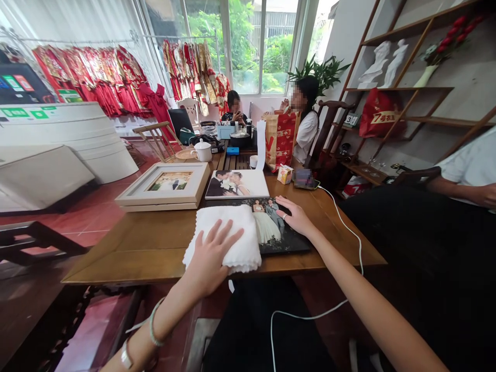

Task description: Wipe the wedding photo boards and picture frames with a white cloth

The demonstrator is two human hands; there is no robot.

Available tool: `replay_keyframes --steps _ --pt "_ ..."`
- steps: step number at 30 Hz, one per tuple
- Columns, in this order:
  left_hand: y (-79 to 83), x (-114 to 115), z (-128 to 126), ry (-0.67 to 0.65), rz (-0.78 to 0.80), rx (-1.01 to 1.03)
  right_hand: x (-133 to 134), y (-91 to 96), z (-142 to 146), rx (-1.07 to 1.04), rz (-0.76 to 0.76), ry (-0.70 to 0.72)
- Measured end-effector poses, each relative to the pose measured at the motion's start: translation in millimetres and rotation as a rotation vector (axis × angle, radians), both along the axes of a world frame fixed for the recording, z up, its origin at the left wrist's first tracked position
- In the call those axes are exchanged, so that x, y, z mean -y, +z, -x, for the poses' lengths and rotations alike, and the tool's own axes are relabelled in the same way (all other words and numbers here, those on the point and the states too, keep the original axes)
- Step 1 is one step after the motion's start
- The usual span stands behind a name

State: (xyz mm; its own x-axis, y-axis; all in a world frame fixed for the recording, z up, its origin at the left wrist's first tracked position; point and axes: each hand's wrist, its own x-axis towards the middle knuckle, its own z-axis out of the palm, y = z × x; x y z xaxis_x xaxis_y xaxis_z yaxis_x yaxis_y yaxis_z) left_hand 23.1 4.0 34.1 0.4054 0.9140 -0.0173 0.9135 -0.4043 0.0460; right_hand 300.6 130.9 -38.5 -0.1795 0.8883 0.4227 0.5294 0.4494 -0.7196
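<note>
My left hand point(211, 256) lies with fingers spread on a folded white cloth point(236, 219). That cloth covers the left part of a dark wedding photo panel point(291, 240), which lies near the table's front edge. My right hand point(296, 217) rests with fingers stretched out on the panel's upper right, by the pictured couple. Just behind is a lighter wedding photo panel point(248, 185). To the left, a pale wooden picture frame point(163, 208) lies flat, seemingly on top of another frame.
The wooden table point(147, 237) also bears a white teapot point(203, 151), a red and tan paper bag point(281, 139), a small carton point(284, 174) and a phone point(306, 179) with a white cable point(354, 235). Two people sit beyond; another person's arm point(461, 191) is at right.
</note>
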Motion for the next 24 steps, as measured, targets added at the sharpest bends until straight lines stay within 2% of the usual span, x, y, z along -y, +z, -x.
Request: replay_keyframes --steps 3,6,10,14,17,20,24 --pt "1.7 11.4 1.5 -0.052 0.035 0.013 0.0 -0.2 -0.8 -0.006 0.005 0.001" --pt "5.5 1.3 5.1 -0.052 0.034 0.000 0.3 0.0 -1.0 0.005 0.000 0.009" --pt "8.1 -36.3 10.1 0.015 -0.015 -0.015 1.6 1.9 -0.6 0.037 -0.016 0.016" --pt "1.9 -79.2 16.1 0.018 -0.075 -0.006 3.1 3.8 -0.4 0.084 -0.009 0.027" --pt "-4.9 -95.8 18.9 0.023 -0.127 0.010 2.9 3.4 -0.8 0.085 -0.013 0.034" --pt "-7.7 -90.2 17.9 0.031 -0.147 0.021 1.9 2.1 -1.0 0.081 -0.018 0.043" --pt "-4.9 -55.7 12.9 0.036 -0.107 0.010 0.6 0.4 -0.8 0.069 -0.010 0.040"
